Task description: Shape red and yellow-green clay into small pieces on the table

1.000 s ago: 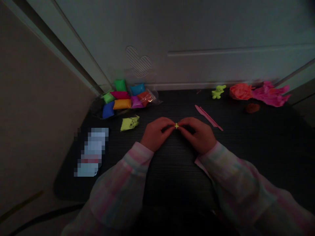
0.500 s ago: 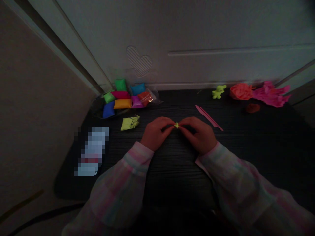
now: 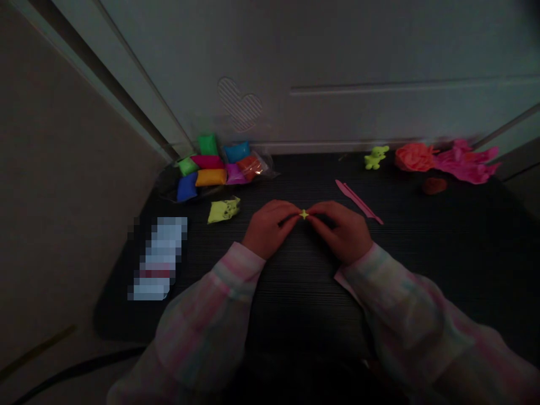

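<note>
Between my two hands, over the middle of the dark table (image 3: 291, 304), is a small yellow piece of modelling clay (image 3: 304, 214) pinched into points like a little star. My left hand (image 3: 272, 228) holds its left side between thumb and fingertips. On the opposite side my right hand (image 3: 341, 229) pinches it the same way. A torn yellow clay packet (image 3: 223, 210) lies to the left of my left hand. Beyond my right hand are pink plastic modelling tools (image 3: 358, 201), one shaped like a knife. A yellow clay bear (image 3: 374, 158) stands at the back.
Several coloured clay packets (image 3: 211, 177) sit in clear plastic at the back left. A phone (image 3: 158, 259), its screen blurred out, lies at left. Crumpled orange material (image 3: 415, 157), pink material (image 3: 466, 162) and a reddish-brown lump (image 3: 434, 185) are at back right. A white panel (image 3: 358, 118) rises behind.
Both hands keep their pinch on the yellow clay, almost unmoved. The whole view has shifted very slightly and looks a little darker.
</note>
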Demonstrator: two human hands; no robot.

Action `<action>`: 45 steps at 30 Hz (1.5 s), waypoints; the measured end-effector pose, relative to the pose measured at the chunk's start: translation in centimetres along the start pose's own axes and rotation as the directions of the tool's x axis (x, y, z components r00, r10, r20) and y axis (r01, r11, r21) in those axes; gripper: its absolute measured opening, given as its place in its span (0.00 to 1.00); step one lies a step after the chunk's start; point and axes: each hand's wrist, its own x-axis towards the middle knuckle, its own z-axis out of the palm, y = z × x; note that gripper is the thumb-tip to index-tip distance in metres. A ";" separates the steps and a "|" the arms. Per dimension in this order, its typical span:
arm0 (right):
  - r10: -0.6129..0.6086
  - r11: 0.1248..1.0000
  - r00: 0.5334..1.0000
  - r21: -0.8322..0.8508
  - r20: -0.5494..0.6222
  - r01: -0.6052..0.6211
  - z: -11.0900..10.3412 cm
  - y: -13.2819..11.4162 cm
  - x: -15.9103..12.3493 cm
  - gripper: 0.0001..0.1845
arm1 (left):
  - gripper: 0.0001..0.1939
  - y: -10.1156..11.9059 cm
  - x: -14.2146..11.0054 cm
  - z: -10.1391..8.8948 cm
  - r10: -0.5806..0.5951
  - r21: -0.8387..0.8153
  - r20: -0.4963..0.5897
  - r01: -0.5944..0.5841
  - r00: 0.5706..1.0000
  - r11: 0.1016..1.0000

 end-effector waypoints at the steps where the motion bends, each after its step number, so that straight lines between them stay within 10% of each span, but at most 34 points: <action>1: 0.000 1.000 1.000 -0.003 0.004 0.000 0.0 0.0 0.0 0.04 | 0.05 0.0 0.0 0.0 0.002 0.005 0.004 -0.002 1.000 1.000; 37: 0.115 0.990 0.993 0.081 0.000 -0.115 0.0 -0.1 0.0 0.05 | 0.06 0.1 0.1 0.0 -0.092 -0.109 0.037 0.096 0.995 0.989; 45: 0.193 0.970 0.981 0.148 0.015 -0.193 0.2 -0.2 0.0 0.05 | 0.06 0.0 0.4 0.4 -0.390 -0.571 0.228 0.447 0.892 0.689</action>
